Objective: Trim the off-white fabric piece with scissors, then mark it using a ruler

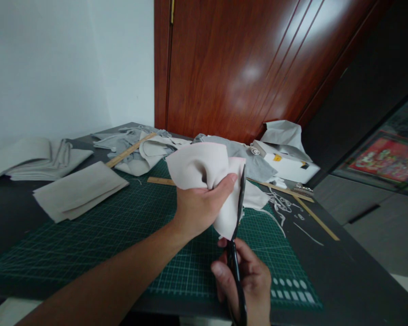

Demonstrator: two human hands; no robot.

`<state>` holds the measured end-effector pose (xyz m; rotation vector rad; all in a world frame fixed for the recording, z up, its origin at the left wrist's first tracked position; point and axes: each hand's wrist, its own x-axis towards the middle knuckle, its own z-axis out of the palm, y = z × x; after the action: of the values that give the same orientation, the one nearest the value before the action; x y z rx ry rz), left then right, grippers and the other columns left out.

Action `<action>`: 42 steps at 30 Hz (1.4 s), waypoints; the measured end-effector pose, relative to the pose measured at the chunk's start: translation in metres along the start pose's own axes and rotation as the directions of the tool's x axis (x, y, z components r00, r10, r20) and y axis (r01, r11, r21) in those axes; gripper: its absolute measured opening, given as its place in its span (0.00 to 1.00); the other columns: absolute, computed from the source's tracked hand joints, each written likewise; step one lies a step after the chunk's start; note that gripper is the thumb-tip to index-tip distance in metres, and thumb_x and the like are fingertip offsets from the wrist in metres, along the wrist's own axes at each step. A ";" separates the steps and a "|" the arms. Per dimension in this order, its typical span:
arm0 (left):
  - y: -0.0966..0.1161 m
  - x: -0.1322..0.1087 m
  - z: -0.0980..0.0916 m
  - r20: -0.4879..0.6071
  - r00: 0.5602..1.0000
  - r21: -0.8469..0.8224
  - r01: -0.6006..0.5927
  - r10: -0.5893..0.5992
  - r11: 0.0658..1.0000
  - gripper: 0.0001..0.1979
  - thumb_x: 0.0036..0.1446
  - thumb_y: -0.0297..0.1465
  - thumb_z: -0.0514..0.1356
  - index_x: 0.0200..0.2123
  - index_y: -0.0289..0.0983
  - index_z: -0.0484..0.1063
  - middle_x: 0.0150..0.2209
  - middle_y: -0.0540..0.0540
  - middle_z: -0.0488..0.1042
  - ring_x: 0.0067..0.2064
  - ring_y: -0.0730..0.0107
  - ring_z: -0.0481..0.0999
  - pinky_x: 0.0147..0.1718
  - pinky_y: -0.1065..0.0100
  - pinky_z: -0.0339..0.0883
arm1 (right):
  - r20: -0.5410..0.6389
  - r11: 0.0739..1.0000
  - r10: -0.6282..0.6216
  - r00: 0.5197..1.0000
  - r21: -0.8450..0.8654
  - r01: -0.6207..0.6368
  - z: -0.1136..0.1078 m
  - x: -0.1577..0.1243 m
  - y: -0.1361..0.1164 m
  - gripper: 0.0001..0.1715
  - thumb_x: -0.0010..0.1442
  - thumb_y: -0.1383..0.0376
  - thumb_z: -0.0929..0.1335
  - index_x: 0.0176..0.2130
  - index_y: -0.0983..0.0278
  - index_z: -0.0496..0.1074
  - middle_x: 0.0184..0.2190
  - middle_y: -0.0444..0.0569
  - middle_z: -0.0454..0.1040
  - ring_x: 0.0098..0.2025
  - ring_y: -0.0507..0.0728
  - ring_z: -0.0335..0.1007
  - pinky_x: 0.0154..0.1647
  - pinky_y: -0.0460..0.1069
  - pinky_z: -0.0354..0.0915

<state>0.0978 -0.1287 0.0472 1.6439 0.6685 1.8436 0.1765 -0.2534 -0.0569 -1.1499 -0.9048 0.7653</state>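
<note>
My left hand point(199, 208) grips a bunched piece of off-white fabric point(204, 160) above the cutting mat, its thumb pressed on the cloth. My right hand point(248, 280) is wrapped round the black handles of a pair of scissors point(240, 203). The blades point up and away, lying along the right edge of the fabric. Whether the blades are parted cannot be made out. Beneath both hands spreads the green gridded cutting mat point(122, 235). Just right of the blades, a pale fabric scrap point(255, 194) lies on the mat.
Folded pale cloth point(81, 190) and a thicker stack point(51, 158) lie at left. Grey scraps point(122, 140), wooden rulers point(316, 217) and thin offcut strips point(282, 203) are strewn behind and to the right. A white box point(289, 163) stands before the wooden door point(224, 68).
</note>
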 end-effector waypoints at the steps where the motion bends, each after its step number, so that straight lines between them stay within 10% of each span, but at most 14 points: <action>1: 0.000 0.000 0.000 0.000 1.000 0.004 0.002 -0.002 1.000 0.08 0.58 0.32 0.69 0.28 0.39 0.75 0.29 0.51 0.80 0.32 0.68 0.81 0.40 0.67 0.79 | 0.001 1.000 0.008 1.000 0.001 -0.008 0.000 0.000 0.000 0.27 0.51 0.49 0.85 0.43 0.60 0.83 0.22 0.36 0.66 0.17 0.47 0.54 0.16 0.44 0.49; 42: -0.002 -0.005 0.004 0.055 0.986 -0.089 0.162 -0.157 0.983 0.14 0.54 0.35 0.70 0.23 0.40 0.69 0.24 0.50 0.73 0.27 0.68 0.74 0.25 0.69 0.73 | -0.017 0.996 -0.028 0.999 0.078 0.029 0.002 0.001 0.002 0.33 0.48 0.46 0.85 0.45 0.61 0.82 0.23 0.38 0.68 0.17 0.47 0.53 0.14 0.44 0.50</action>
<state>0.1021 -0.1305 0.0426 1.5236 0.6636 1.6911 0.1752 -0.2518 -0.0580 -1.0703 -0.8691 0.7609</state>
